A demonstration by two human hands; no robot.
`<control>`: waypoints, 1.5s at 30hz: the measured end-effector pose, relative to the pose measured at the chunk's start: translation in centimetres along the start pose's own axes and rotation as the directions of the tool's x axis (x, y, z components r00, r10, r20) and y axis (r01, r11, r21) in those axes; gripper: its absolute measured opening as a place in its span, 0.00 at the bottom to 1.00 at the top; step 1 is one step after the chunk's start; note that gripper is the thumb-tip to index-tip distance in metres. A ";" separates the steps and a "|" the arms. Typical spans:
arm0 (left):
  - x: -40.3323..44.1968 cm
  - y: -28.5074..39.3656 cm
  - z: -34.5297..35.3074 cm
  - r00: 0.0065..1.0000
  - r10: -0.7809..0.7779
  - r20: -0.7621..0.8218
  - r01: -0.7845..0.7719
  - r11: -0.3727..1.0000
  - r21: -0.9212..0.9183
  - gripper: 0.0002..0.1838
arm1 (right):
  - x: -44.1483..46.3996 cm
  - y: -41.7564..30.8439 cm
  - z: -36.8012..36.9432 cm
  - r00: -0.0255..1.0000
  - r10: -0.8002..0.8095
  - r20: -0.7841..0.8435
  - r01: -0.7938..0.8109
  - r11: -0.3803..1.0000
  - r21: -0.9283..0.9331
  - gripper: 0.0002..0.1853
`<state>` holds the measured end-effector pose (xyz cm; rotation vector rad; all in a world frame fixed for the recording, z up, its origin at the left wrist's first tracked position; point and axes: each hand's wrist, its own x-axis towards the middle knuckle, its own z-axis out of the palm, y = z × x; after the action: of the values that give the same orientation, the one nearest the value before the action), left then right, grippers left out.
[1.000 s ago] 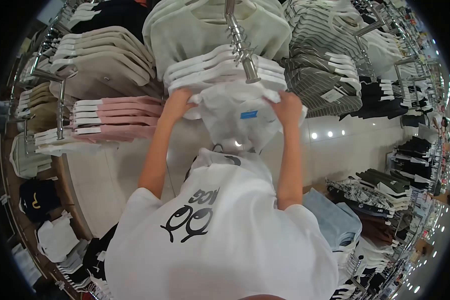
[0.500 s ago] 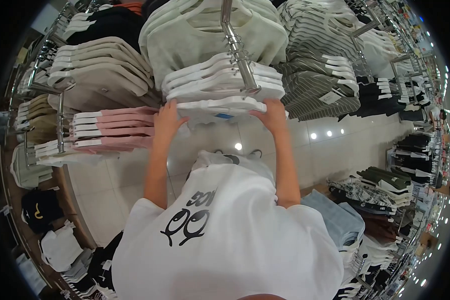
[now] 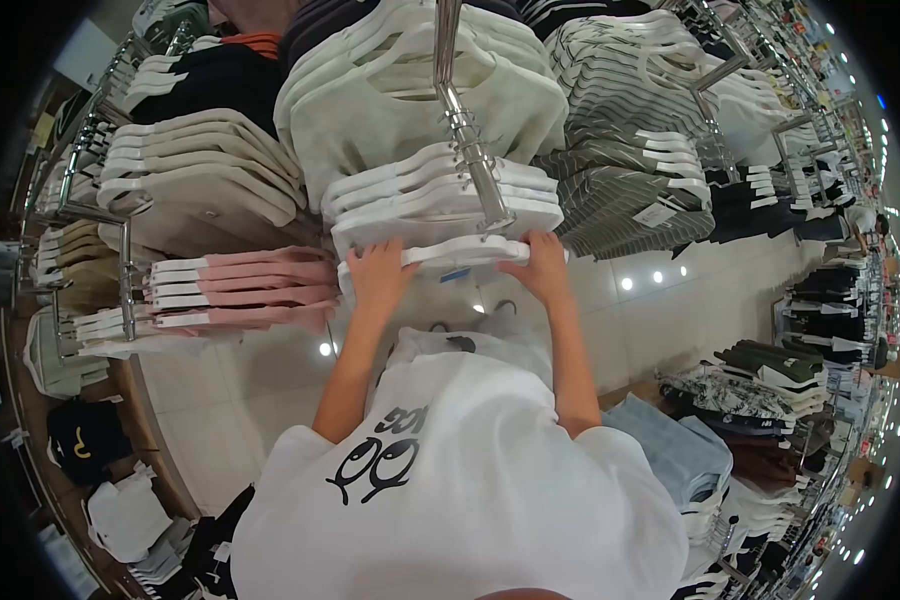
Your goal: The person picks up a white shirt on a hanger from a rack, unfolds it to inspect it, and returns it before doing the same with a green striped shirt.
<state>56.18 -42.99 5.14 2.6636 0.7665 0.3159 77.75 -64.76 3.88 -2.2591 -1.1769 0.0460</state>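
The frontmost white shirt (image 3: 432,262) hangs on a white hanger (image 3: 460,247) at the end of a metal rail, facing me. My left hand (image 3: 378,278) is closed over its left shoulder, fingers on top and thumb on the near side. At the right shoulder my right hand (image 3: 538,268) grips the shirt the same way. A small blue tag (image 3: 454,275) shows at the neck between my hands. Behind this shirt, several more white shirts (image 3: 395,200) hang close together on the rail (image 3: 482,180).
Pale green shirts (image 3: 420,125) hang higher up behind. Pink garments (image 3: 260,290) and beige tops (image 3: 210,195) hang on the left, striped dark green shirts (image 3: 620,205) on the right. Light blue jeans (image 3: 665,445) lie at lower right. Tiled floor (image 3: 635,320) shows below the racks.
My left hand has moved inward along the shirt's shoulder, closer to the hanger's middle. My right hand keeps its place at the right shoulder. The racks appear lower in the view.
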 end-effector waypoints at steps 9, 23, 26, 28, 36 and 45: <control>1.4 1.4 1.1 0.991 -0.113 -0.066 0.119 0.988 0.099 0.21 | 1.7 2.2 -2.6 0.960 -0.074 0.271 0.075 0.997 0.007 0.28; 0.3 5.7 2.4 0.895 -0.419 -0.154 0.440 0.886 0.147 0.24 | 27.2 -1.7 -8.0 0.864 -0.411 -0.292 0.433 0.901 0.011 0.15; -0.5 7.3 3.2 0.815 -0.501 -0.290 0.538 0.840 0.062 0.29 | 28.1 -1.6 -6.8 0.936 -0.335 -0.110 0.338 0.941 0.006 0.14; -1.1 8.6 2.6 0.777 -0.476 -0.413 0.498 0.865 -0.059 0.33 | 27.5 -1.4 -8.0 0.963 -0.246 -0.108 0.241 0.969 -0.058 0.16; -4.2 11.0 1.3 0.622 -0.593 -0.511 0.500 0.803 -0.324 0.25 | 24.2 5.3 -17.8 0.841 -0.083 -0.534 0.069 0.997 -0.047 0.14; -2.3 12.4 -1.7 0.713 -0.530 -0.459 0.308 0.825 -0.474 0.22 | 11.9 9.9 -29.3 0.380 0.107 -0.919 0.158 0.971 0.178 0.11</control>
<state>59.62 -53.63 11.22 1.9445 1.3274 1.0553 100.75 -74.13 25.88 -1.5495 -0.4932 -0.9543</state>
